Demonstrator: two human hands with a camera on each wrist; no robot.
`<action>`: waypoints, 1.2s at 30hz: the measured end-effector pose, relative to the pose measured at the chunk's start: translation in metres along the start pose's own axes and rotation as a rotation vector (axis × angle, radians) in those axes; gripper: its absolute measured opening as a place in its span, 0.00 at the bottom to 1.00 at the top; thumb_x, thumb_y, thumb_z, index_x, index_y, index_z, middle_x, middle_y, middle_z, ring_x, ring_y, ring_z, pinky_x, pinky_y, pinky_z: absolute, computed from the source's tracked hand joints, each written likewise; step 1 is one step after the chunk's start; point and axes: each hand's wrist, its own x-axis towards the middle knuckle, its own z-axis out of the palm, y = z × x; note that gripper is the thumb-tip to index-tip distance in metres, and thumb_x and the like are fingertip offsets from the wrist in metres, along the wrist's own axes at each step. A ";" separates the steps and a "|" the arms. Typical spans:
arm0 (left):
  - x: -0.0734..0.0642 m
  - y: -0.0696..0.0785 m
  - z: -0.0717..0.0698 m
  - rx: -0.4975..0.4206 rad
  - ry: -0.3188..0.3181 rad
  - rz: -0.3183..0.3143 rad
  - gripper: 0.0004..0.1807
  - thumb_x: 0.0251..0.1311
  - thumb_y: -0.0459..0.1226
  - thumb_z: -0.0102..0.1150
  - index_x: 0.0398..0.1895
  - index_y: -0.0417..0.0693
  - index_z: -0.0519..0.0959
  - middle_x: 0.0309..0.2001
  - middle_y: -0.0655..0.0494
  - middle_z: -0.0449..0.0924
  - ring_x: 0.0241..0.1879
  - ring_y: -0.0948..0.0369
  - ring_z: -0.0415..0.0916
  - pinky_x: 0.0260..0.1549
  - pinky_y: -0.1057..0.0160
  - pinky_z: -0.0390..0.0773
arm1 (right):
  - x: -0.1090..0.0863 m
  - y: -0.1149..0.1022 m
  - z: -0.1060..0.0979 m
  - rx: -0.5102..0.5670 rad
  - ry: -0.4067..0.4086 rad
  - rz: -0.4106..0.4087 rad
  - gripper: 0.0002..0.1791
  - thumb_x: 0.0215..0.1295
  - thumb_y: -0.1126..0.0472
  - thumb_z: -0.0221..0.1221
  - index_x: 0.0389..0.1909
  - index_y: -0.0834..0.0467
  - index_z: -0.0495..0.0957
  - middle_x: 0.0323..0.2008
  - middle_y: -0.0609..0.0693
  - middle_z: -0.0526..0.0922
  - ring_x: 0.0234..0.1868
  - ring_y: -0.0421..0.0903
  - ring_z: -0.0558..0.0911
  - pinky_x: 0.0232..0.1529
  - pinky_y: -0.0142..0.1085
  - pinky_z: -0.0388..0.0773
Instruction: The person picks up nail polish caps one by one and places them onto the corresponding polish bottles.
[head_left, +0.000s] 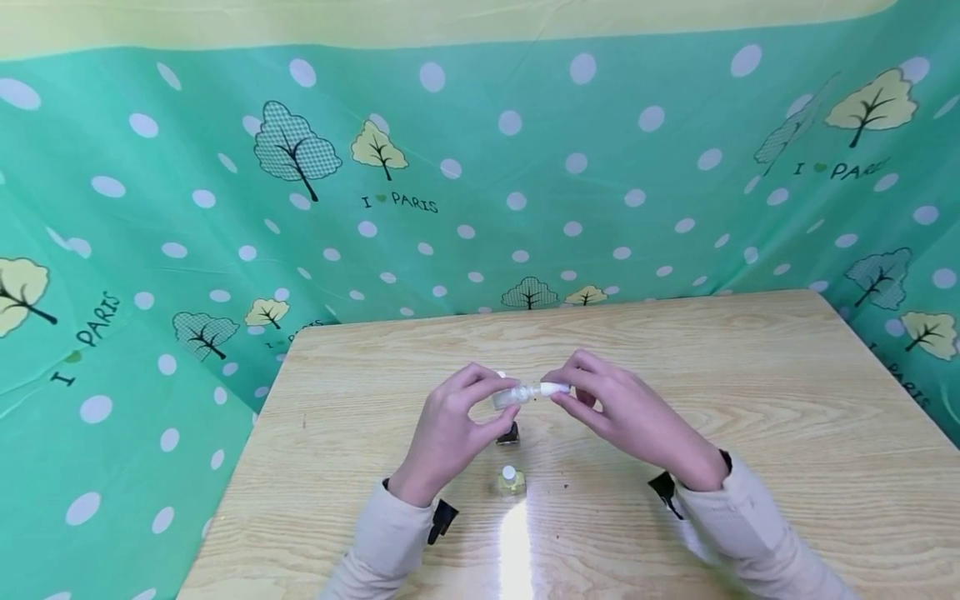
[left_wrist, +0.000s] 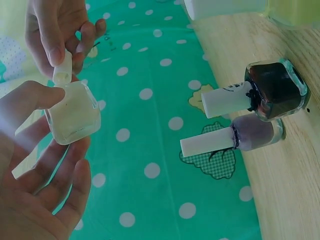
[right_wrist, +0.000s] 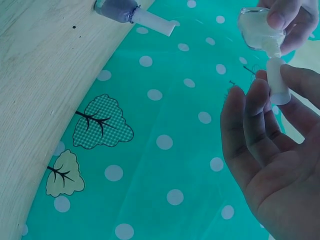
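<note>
My left hand [head_left: 457, 425] pinches a clear nail polish bottle [head_left: 512, 397] with pale contents between thumb and fingers, above the table. Its white cap [head_left: 553, 388] is pinched by my right hand [head_left: 611, 408]. Cap and bottle are lined up end to end. In the right wrist view the cap [right_wrist: 278, 82] sits at the tip of the bottle's neck [right_wrist: 272, 48]; whether the brush is still inside I cannot tell. Below the hands stand a dark nail polish bottle [left_wrist: 276, 91], a purple one [left_wrist: 256, 132] and a yellow one [head_left: 512, 482], all with white caps.
The wooden table [head_left: 360, 392] has a patch of glare near its front. Behind it hangs a green dotted curtain [head_left: 480, 167] with printed trees. Dark straps with black pieces [head_left: 444, 521] are on both wrists at the sleeve cuffs.
</note>
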 end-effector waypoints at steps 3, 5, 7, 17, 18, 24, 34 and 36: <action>-0.001 0.000 0.002 -0.006 0.001 0.006 0.12 0.52 0.34 0.72 0.42 0.49 0.87 0.36 0.60 0.80 0.34 0.65 0.78 0.35 0.70 0.80 | 0.000 0.000 0.002 0.008 -0.007 0.001 0.10 0.70 0.61 0.60 0.49 0.51 0.83 0.35 0.38 0.74 0.28 0.32 0.70 0.25 0.26 0.72; -0.001 0.000 0.003 -0.015 0.002 0.014 0.12 0.52 0.34 0.71 0.42 0.49 0.87 0.36 0.60 0.80 0.34 0.65 0.78 0.34 0.69 0.80 | 0.001 -0.001 0.003 0.010 -0.015 0.003 0.10 0.70 0.61 0.60 0.49 0.51 0.83 0.35 0.37 0.74 0.26 0.32 0.69 0.24 0.26 0.72; -0.001 0.000 0.004 -0.020 0.001 0.024 0.12 0.53 0.33 0.71 0.42 0.48 0.87 0.36 0.60 0.81 0.34 0.65 0.78 0.33 0.68 0.81 | 0.001 -0.001 0.004 0.008 -0.024 0.004 0.10 0.70 0.60 0.60 0.50 0.50 0.83 0.35 0.37 0.73 0.25 0.32 0.68 0.23 0.26 0.72; 0.000 0.002 0.007 -0.005 -0.003 0.058 0.12 0.53 0.34 0.73 0.42 0.47 0.87 0.37 0.59 0.81 0.33 0.66 0.78 0.32 0.73 0.78 | 0.002 -0.002 0.009 -0.023 -0.032 -0.010 0.10 0.71 0.60 0.59 0.50 0.52 0.83 0.35 0.39 0.73 0.25 0.32 0.67 0.25 0.26 0.71; 0.000 0.002 0.007 -0.003 -0.005 0.058 0.12 0.53 0.34 0.73 0.42 0.47 0.87 0.37 0.59 0.81 0.33 0.66 0.77 0.32 0.73 0.78 | 0.002 -0.002 0.009 -0.026 -0.032 -0.012 0.10 0.71 0.60 0.59 0.49 0.52 0.83 0.35 0.39 0.73 0.25 0.32 0.67 0.25 0.26 0.71; -0.001 0.002 0.009 0.019 -0.023 0.065 0.13 0.54 0.35 0.73 0.44 0.48 0.87 0.38 0.59 0.82 0.33 0.63 0.77 0.32 0.73 0.76 | 0.002 0.000 0.009 -0.026 -0.064 -0.002 0.09 0.73 0.57 0.56 0.47 0.51 0.83 0.34 0.37 0.72 0.26 0.31 0.67 0.28 0.27 0.72; -0.002 0.004 0.011 0.054 -0.017 0.105 0.14 0.52 0.35 0.74 0.43 0.48 0.87 0.37 0.59 0.82 0.33 0.66 0.76 0.32 0.75 0.76 | 0.004 0.005 0.011 0.028 -0.116 0.056 0.12 0.77 0.52 0.51 0.34 0.45 0.80 0.30 0.34 0.75 0.26 0.32 0.70 0.31 0.29 0.73; -0.003 0.004 0.012 0.052 -0.024 0.103 0.13 0.52 0.36 0.74 0.43 0.48 0.87 0.38 0.59 0.82 0.33 0.66 0.76 0.32 0.75 0.76 | 0.005 0.005 0.011 0.048 -0.121 0.080 0.14 0.77 0.52 0.49 0.31 0.45 0.78 0.28 0.34 0.74 0.24 0.32 0.68 0.29 0.29 0.72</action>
